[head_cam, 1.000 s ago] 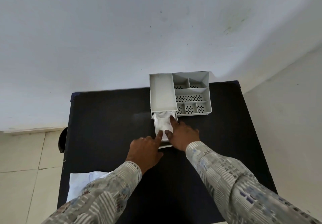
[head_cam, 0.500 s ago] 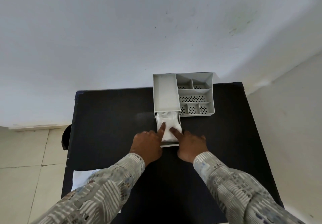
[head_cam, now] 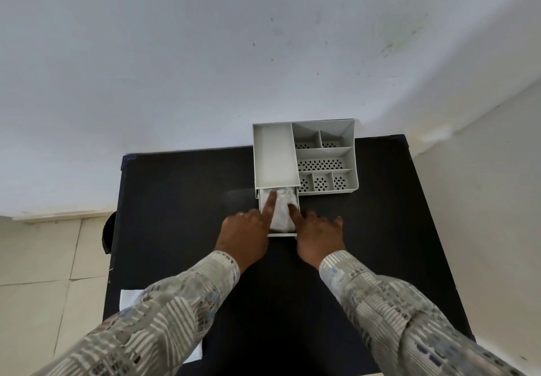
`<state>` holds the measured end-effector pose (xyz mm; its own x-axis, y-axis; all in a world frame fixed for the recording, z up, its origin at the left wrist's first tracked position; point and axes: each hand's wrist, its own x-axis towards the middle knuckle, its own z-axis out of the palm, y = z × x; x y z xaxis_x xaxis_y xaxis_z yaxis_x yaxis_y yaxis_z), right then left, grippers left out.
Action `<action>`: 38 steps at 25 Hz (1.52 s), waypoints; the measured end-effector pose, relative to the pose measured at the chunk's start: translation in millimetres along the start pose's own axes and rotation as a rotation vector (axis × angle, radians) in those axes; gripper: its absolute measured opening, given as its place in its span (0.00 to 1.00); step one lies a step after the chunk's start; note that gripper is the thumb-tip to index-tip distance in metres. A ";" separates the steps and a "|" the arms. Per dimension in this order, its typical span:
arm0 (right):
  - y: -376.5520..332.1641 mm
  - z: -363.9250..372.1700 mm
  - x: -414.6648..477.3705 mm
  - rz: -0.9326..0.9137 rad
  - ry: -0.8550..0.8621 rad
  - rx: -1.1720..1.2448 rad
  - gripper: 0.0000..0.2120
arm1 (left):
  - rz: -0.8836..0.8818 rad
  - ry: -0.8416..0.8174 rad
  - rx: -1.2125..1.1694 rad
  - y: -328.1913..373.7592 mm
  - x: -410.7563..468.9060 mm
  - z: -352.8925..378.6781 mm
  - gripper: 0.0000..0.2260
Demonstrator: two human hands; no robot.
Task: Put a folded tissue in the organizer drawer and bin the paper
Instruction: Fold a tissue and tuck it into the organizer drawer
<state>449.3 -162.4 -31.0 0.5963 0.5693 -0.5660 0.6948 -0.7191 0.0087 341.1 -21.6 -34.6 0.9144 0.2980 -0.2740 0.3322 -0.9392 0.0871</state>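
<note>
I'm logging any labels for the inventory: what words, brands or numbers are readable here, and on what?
None can be read.
Organizer: plain grey, no label shows.
Drawer and tissue: no print.
Paper: white, mostly hidden by a sleeve; no writing shows.
Sleeves: pattern only, no letters.

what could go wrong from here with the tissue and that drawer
1. The tissue looks bunched and may sit above the walls of the open drawer; sliding it shut could snag or crumple it against the organizer.
2. The left hand and right hand both have a finger pressing inside the drawer, so closing early could pinch them.
3. The paper lies by the table edge under the left sleeve, which could sweep it off.
</note>
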 end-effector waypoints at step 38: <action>1.0 -23.5 -3.2 0.002 0.152 0.247 0.37 | -0.001 0.089 -0.226 -27.8 35.7 -1.8 0.27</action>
<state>457.5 -155.6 -9.7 0.6643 0.6074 -0.4356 0.5855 -0.7851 -0.2020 365.0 15.5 -45.1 0.9274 0.3222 -0.1900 0.3675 -0.8798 0.3015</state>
